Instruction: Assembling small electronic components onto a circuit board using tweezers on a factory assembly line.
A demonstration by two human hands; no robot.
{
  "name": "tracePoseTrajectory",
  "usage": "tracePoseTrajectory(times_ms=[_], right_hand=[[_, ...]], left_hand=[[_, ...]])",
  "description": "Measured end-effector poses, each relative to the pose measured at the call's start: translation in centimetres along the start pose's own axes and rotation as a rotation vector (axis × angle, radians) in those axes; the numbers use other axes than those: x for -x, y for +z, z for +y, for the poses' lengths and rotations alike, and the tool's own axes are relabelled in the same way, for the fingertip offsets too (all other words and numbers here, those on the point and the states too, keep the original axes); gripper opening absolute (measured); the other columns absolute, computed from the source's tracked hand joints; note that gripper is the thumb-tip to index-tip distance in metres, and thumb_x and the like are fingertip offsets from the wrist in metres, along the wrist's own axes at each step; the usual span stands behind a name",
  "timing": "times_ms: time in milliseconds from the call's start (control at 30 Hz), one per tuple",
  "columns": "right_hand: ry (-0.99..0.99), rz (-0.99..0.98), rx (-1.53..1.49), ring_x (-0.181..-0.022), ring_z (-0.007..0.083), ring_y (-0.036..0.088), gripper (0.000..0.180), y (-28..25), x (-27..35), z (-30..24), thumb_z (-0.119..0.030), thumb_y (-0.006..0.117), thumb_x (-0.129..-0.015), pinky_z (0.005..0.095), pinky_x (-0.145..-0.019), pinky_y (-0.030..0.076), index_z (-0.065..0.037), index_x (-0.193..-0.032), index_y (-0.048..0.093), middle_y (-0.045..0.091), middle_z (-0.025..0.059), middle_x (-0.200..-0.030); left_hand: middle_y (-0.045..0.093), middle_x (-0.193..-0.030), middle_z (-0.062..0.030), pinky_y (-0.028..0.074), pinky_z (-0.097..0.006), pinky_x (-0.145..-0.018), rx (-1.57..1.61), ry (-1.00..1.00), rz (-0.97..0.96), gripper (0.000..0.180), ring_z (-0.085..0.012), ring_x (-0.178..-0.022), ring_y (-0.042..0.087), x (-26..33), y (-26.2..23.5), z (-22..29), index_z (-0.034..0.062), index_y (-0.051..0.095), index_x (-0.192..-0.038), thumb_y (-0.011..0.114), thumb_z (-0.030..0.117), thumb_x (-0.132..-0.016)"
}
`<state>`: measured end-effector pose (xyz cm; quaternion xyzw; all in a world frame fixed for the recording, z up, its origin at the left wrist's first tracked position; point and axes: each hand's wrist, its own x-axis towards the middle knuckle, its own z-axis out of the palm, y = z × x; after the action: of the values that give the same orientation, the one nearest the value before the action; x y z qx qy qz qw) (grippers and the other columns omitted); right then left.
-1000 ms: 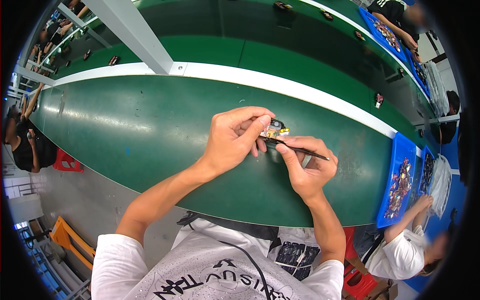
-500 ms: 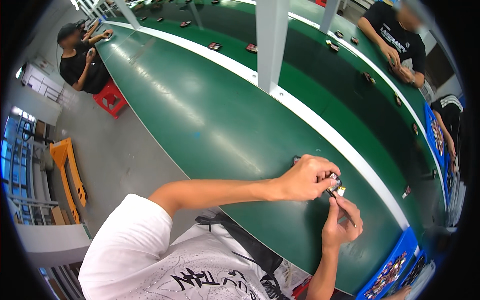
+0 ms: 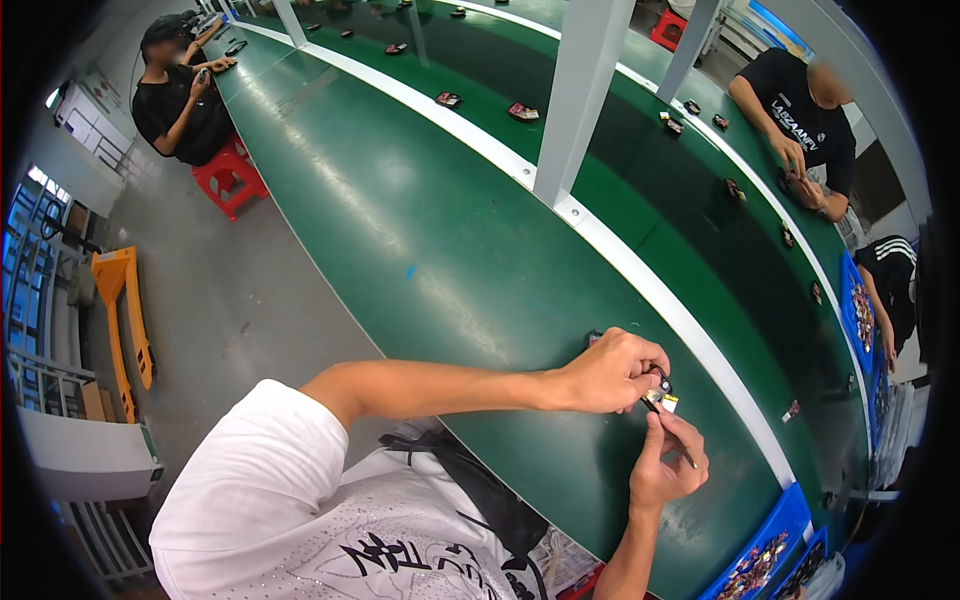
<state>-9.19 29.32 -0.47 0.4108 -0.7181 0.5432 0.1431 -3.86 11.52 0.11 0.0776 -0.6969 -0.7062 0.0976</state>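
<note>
My left hand [image 3: 612, 370] is closed on a small black device [image 3: 664, 383], which has a pale, yellow-edged piece on it. The fingers cover much of the device, so its exact kind is unclear. Just below it, my right hand [image 3: 668, 470] pinches a thin dark stick-like tool [image 3: 690, 459] between thumb and fingers. The tool's tip meets the device's near side, close to my left fingertips. Behind my left wrist, another small dark part [image 3: 593, 338] lies on the green table [image 3: 480, 300], partly hidden by the hand.
A green conveyor belt [image 3: 690, 250] beyond a white rail [image 3: 680, 320] carries several small devices. A grey post [image 3: 580, 100] rises from the rail. Blue trays [image 3: 790, 510] of small parts stand at the right. Co-workers sit left and across; a yellow pallet jack [image 3: 125, 320] stands on the floor.
The view has shifted slightly. Both hands stay together at the device, and my right hand has tilted so more of the tool shows. Devices on the belt appear in shifted places.
</note>
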Motion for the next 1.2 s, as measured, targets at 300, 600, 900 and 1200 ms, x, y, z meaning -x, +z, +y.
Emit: tracePoseTrajectory(times_ms=[300, 600, 900, 1200], right_hand=[[0.025, -0.018, 0.016, -0.06, 0.0062, 0.061, 0.014, -0.6, 0.5, -0.2, 0.006, 0.081, -0.084, 0.0183, -0.05, 0.042, 0.0, -0.093, 0.071, 0.078, 0.0109, -0.089], [-0.015, 0.037, -0.001, -0.051, 0.0061, 0.056, 0.017, -0.6, 0.2, -0.3, 0.008, 0.083, -0.081, 0.0189, -0.042, 0.034, -0.001, -0.088, 0.07, 0.079, 0.0155, -0.087], [0.071, -0.006, 0.019, -0.063, 0.0064, 0.062, 0.014, -1.2, 0.9, 0.0, 0.004, 0.082, -0.084, 0.0185, -0.051, 0.042, 0.0, -0.093, 0.071, 0.078, 0.0115, -0.091], [0.186, 0.377, -0.02, -0.076, 0.0135, 0.068, 0.017, -2.7, -0.7, 1.8, 0.003, 0.076, -0.091, 0.0214, -0.065, 0.052, 0.004, -0.105, 0.066, 0.077, 0.018, -0.105]], left_hand=[[0.074, -0.084, -0.0118, 0.056, -0.026, -0.051, 0.224, -0.132, -0.027, 0.015, -0.0142, -0.06, 0.07, 0.1, 0.0, 0.1, -0.0073, 0.068, -0.106, 0.065, -0.001, -0.093], [0.072, -0.081, -0.0137, 0.057, -0.028, -0.047, 0.228, -0.158, -0.035, 0.015, -0.0174, -0.055, 0.07, -0.2, 0.2, 0.6, -0.0088, 0.068, -0.103, 0.064, 0.0, -0.092], [0.071, -0.077, -0.0133, 0.051, -0.028, -0.045, 0.034, -0.088, 0.003, 0.006, -0.0146, -0.054, 0.068, -0.3, 1.2, 0.7, -0.0077, 0.066, -0.094, 0.064, -0.002, -0.093], [0.067, -0.058, -0.0145, 0.056, -0.036, -0.048, -0.187, 0.205, 0.156, 0.011, -0.0241, -0.045, 0.068, -13.0, -0.3, -0.8, -0.0083, 0.065, -0.084, 0.054, -0.007, -0.084]])
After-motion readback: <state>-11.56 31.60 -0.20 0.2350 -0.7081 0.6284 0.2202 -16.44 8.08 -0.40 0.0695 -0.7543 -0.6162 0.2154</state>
